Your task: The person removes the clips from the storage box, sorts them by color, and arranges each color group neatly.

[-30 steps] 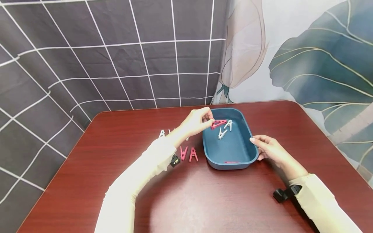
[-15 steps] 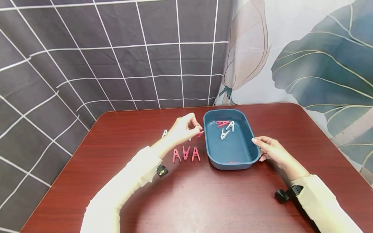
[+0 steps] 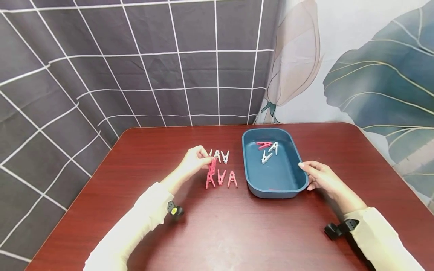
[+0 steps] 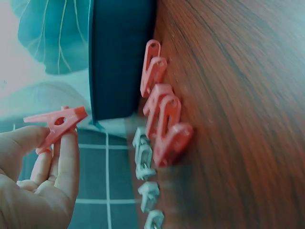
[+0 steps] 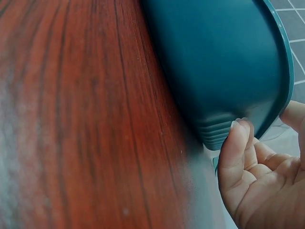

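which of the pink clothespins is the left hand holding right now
The pink clothespin pinched in the left hand, lifted off the table just above the leftmost of three pink pins standing in a row. Those three stand untouched, and another lies in the blue tray.

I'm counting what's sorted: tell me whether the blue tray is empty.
Not empty: the blue tray holds two white pegs and a pink peg.
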### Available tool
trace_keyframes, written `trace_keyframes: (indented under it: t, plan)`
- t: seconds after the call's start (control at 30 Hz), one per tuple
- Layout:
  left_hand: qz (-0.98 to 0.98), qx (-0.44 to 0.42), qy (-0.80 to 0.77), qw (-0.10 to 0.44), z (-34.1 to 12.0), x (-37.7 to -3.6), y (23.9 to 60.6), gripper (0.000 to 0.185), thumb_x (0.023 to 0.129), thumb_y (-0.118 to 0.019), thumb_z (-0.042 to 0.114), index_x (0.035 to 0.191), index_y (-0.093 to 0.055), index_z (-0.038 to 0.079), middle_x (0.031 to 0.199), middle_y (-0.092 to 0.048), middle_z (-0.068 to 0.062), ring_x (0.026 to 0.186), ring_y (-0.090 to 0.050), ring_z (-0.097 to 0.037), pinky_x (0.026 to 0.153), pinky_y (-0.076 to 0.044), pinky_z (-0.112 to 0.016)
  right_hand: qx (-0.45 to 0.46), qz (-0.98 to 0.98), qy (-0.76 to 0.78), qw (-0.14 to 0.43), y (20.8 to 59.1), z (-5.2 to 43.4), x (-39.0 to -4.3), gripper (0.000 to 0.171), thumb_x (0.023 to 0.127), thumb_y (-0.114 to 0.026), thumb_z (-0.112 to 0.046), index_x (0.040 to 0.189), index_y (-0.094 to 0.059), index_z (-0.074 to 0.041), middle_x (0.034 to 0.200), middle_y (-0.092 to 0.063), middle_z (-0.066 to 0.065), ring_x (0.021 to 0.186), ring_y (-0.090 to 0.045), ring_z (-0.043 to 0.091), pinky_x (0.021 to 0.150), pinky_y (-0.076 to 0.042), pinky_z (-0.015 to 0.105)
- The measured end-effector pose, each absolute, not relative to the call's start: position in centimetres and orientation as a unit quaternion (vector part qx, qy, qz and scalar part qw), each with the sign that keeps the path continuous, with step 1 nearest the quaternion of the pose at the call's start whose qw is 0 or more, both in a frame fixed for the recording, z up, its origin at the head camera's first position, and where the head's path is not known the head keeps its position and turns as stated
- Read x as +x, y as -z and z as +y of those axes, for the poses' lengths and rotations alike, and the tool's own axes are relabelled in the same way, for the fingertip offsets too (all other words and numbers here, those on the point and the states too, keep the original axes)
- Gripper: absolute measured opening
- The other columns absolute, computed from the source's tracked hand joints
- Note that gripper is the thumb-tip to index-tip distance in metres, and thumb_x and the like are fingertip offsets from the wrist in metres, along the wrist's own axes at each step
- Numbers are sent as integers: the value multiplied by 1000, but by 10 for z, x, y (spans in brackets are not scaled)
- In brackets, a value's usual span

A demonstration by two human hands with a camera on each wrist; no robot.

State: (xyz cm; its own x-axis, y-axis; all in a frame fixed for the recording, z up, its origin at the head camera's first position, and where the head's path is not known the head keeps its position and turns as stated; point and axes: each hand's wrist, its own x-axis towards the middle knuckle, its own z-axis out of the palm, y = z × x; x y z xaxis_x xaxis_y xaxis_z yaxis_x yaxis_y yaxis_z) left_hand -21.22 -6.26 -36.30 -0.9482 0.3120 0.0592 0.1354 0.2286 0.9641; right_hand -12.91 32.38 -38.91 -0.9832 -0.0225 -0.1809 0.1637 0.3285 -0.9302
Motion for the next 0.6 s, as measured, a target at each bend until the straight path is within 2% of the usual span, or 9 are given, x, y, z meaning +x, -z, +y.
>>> trace_keyframes:
  t: [0.13, 0.37, 0.6]
  plan:
    - [772, 116, -619, 81, -77, -215, 372, 21, 83, -64, -5, 71, -49, 4, 65, -62, 2, 63, -65, -5, 72, -57, -43, 43, 812, 576, 82, 390, 325, -129, 55, 99, -47, -33, 127, -38, 13, 68, -56, -4, 56, -57, 9, 54, -53, 27]
    - [774, 75, -623, 90, -100, -218, 382, 19, 86, -61, -4, 73, -50, 3, 64, -61, 4, 59, -64, -5, 66, -57, -31, 36, 809, 582, 78, 389, 326, -130, 53, 99, -47, -32, 125, -39, 13, 68, -58, -6, 56, -58, 9, 53, -53, 27]
    - [783, 46, -611, 103, -110, -218, 389, 17, 87, -60, -4, 73, -50, 1, 64, -60, 4, 59, -62, -4, 64, -57, -29, 35, 811, 578, 85, 389, 325, -129, 55, 100, -46, -32, 129, -36, 14, 67, -57, -6, 56, -57, 9, 54, -54, 27]
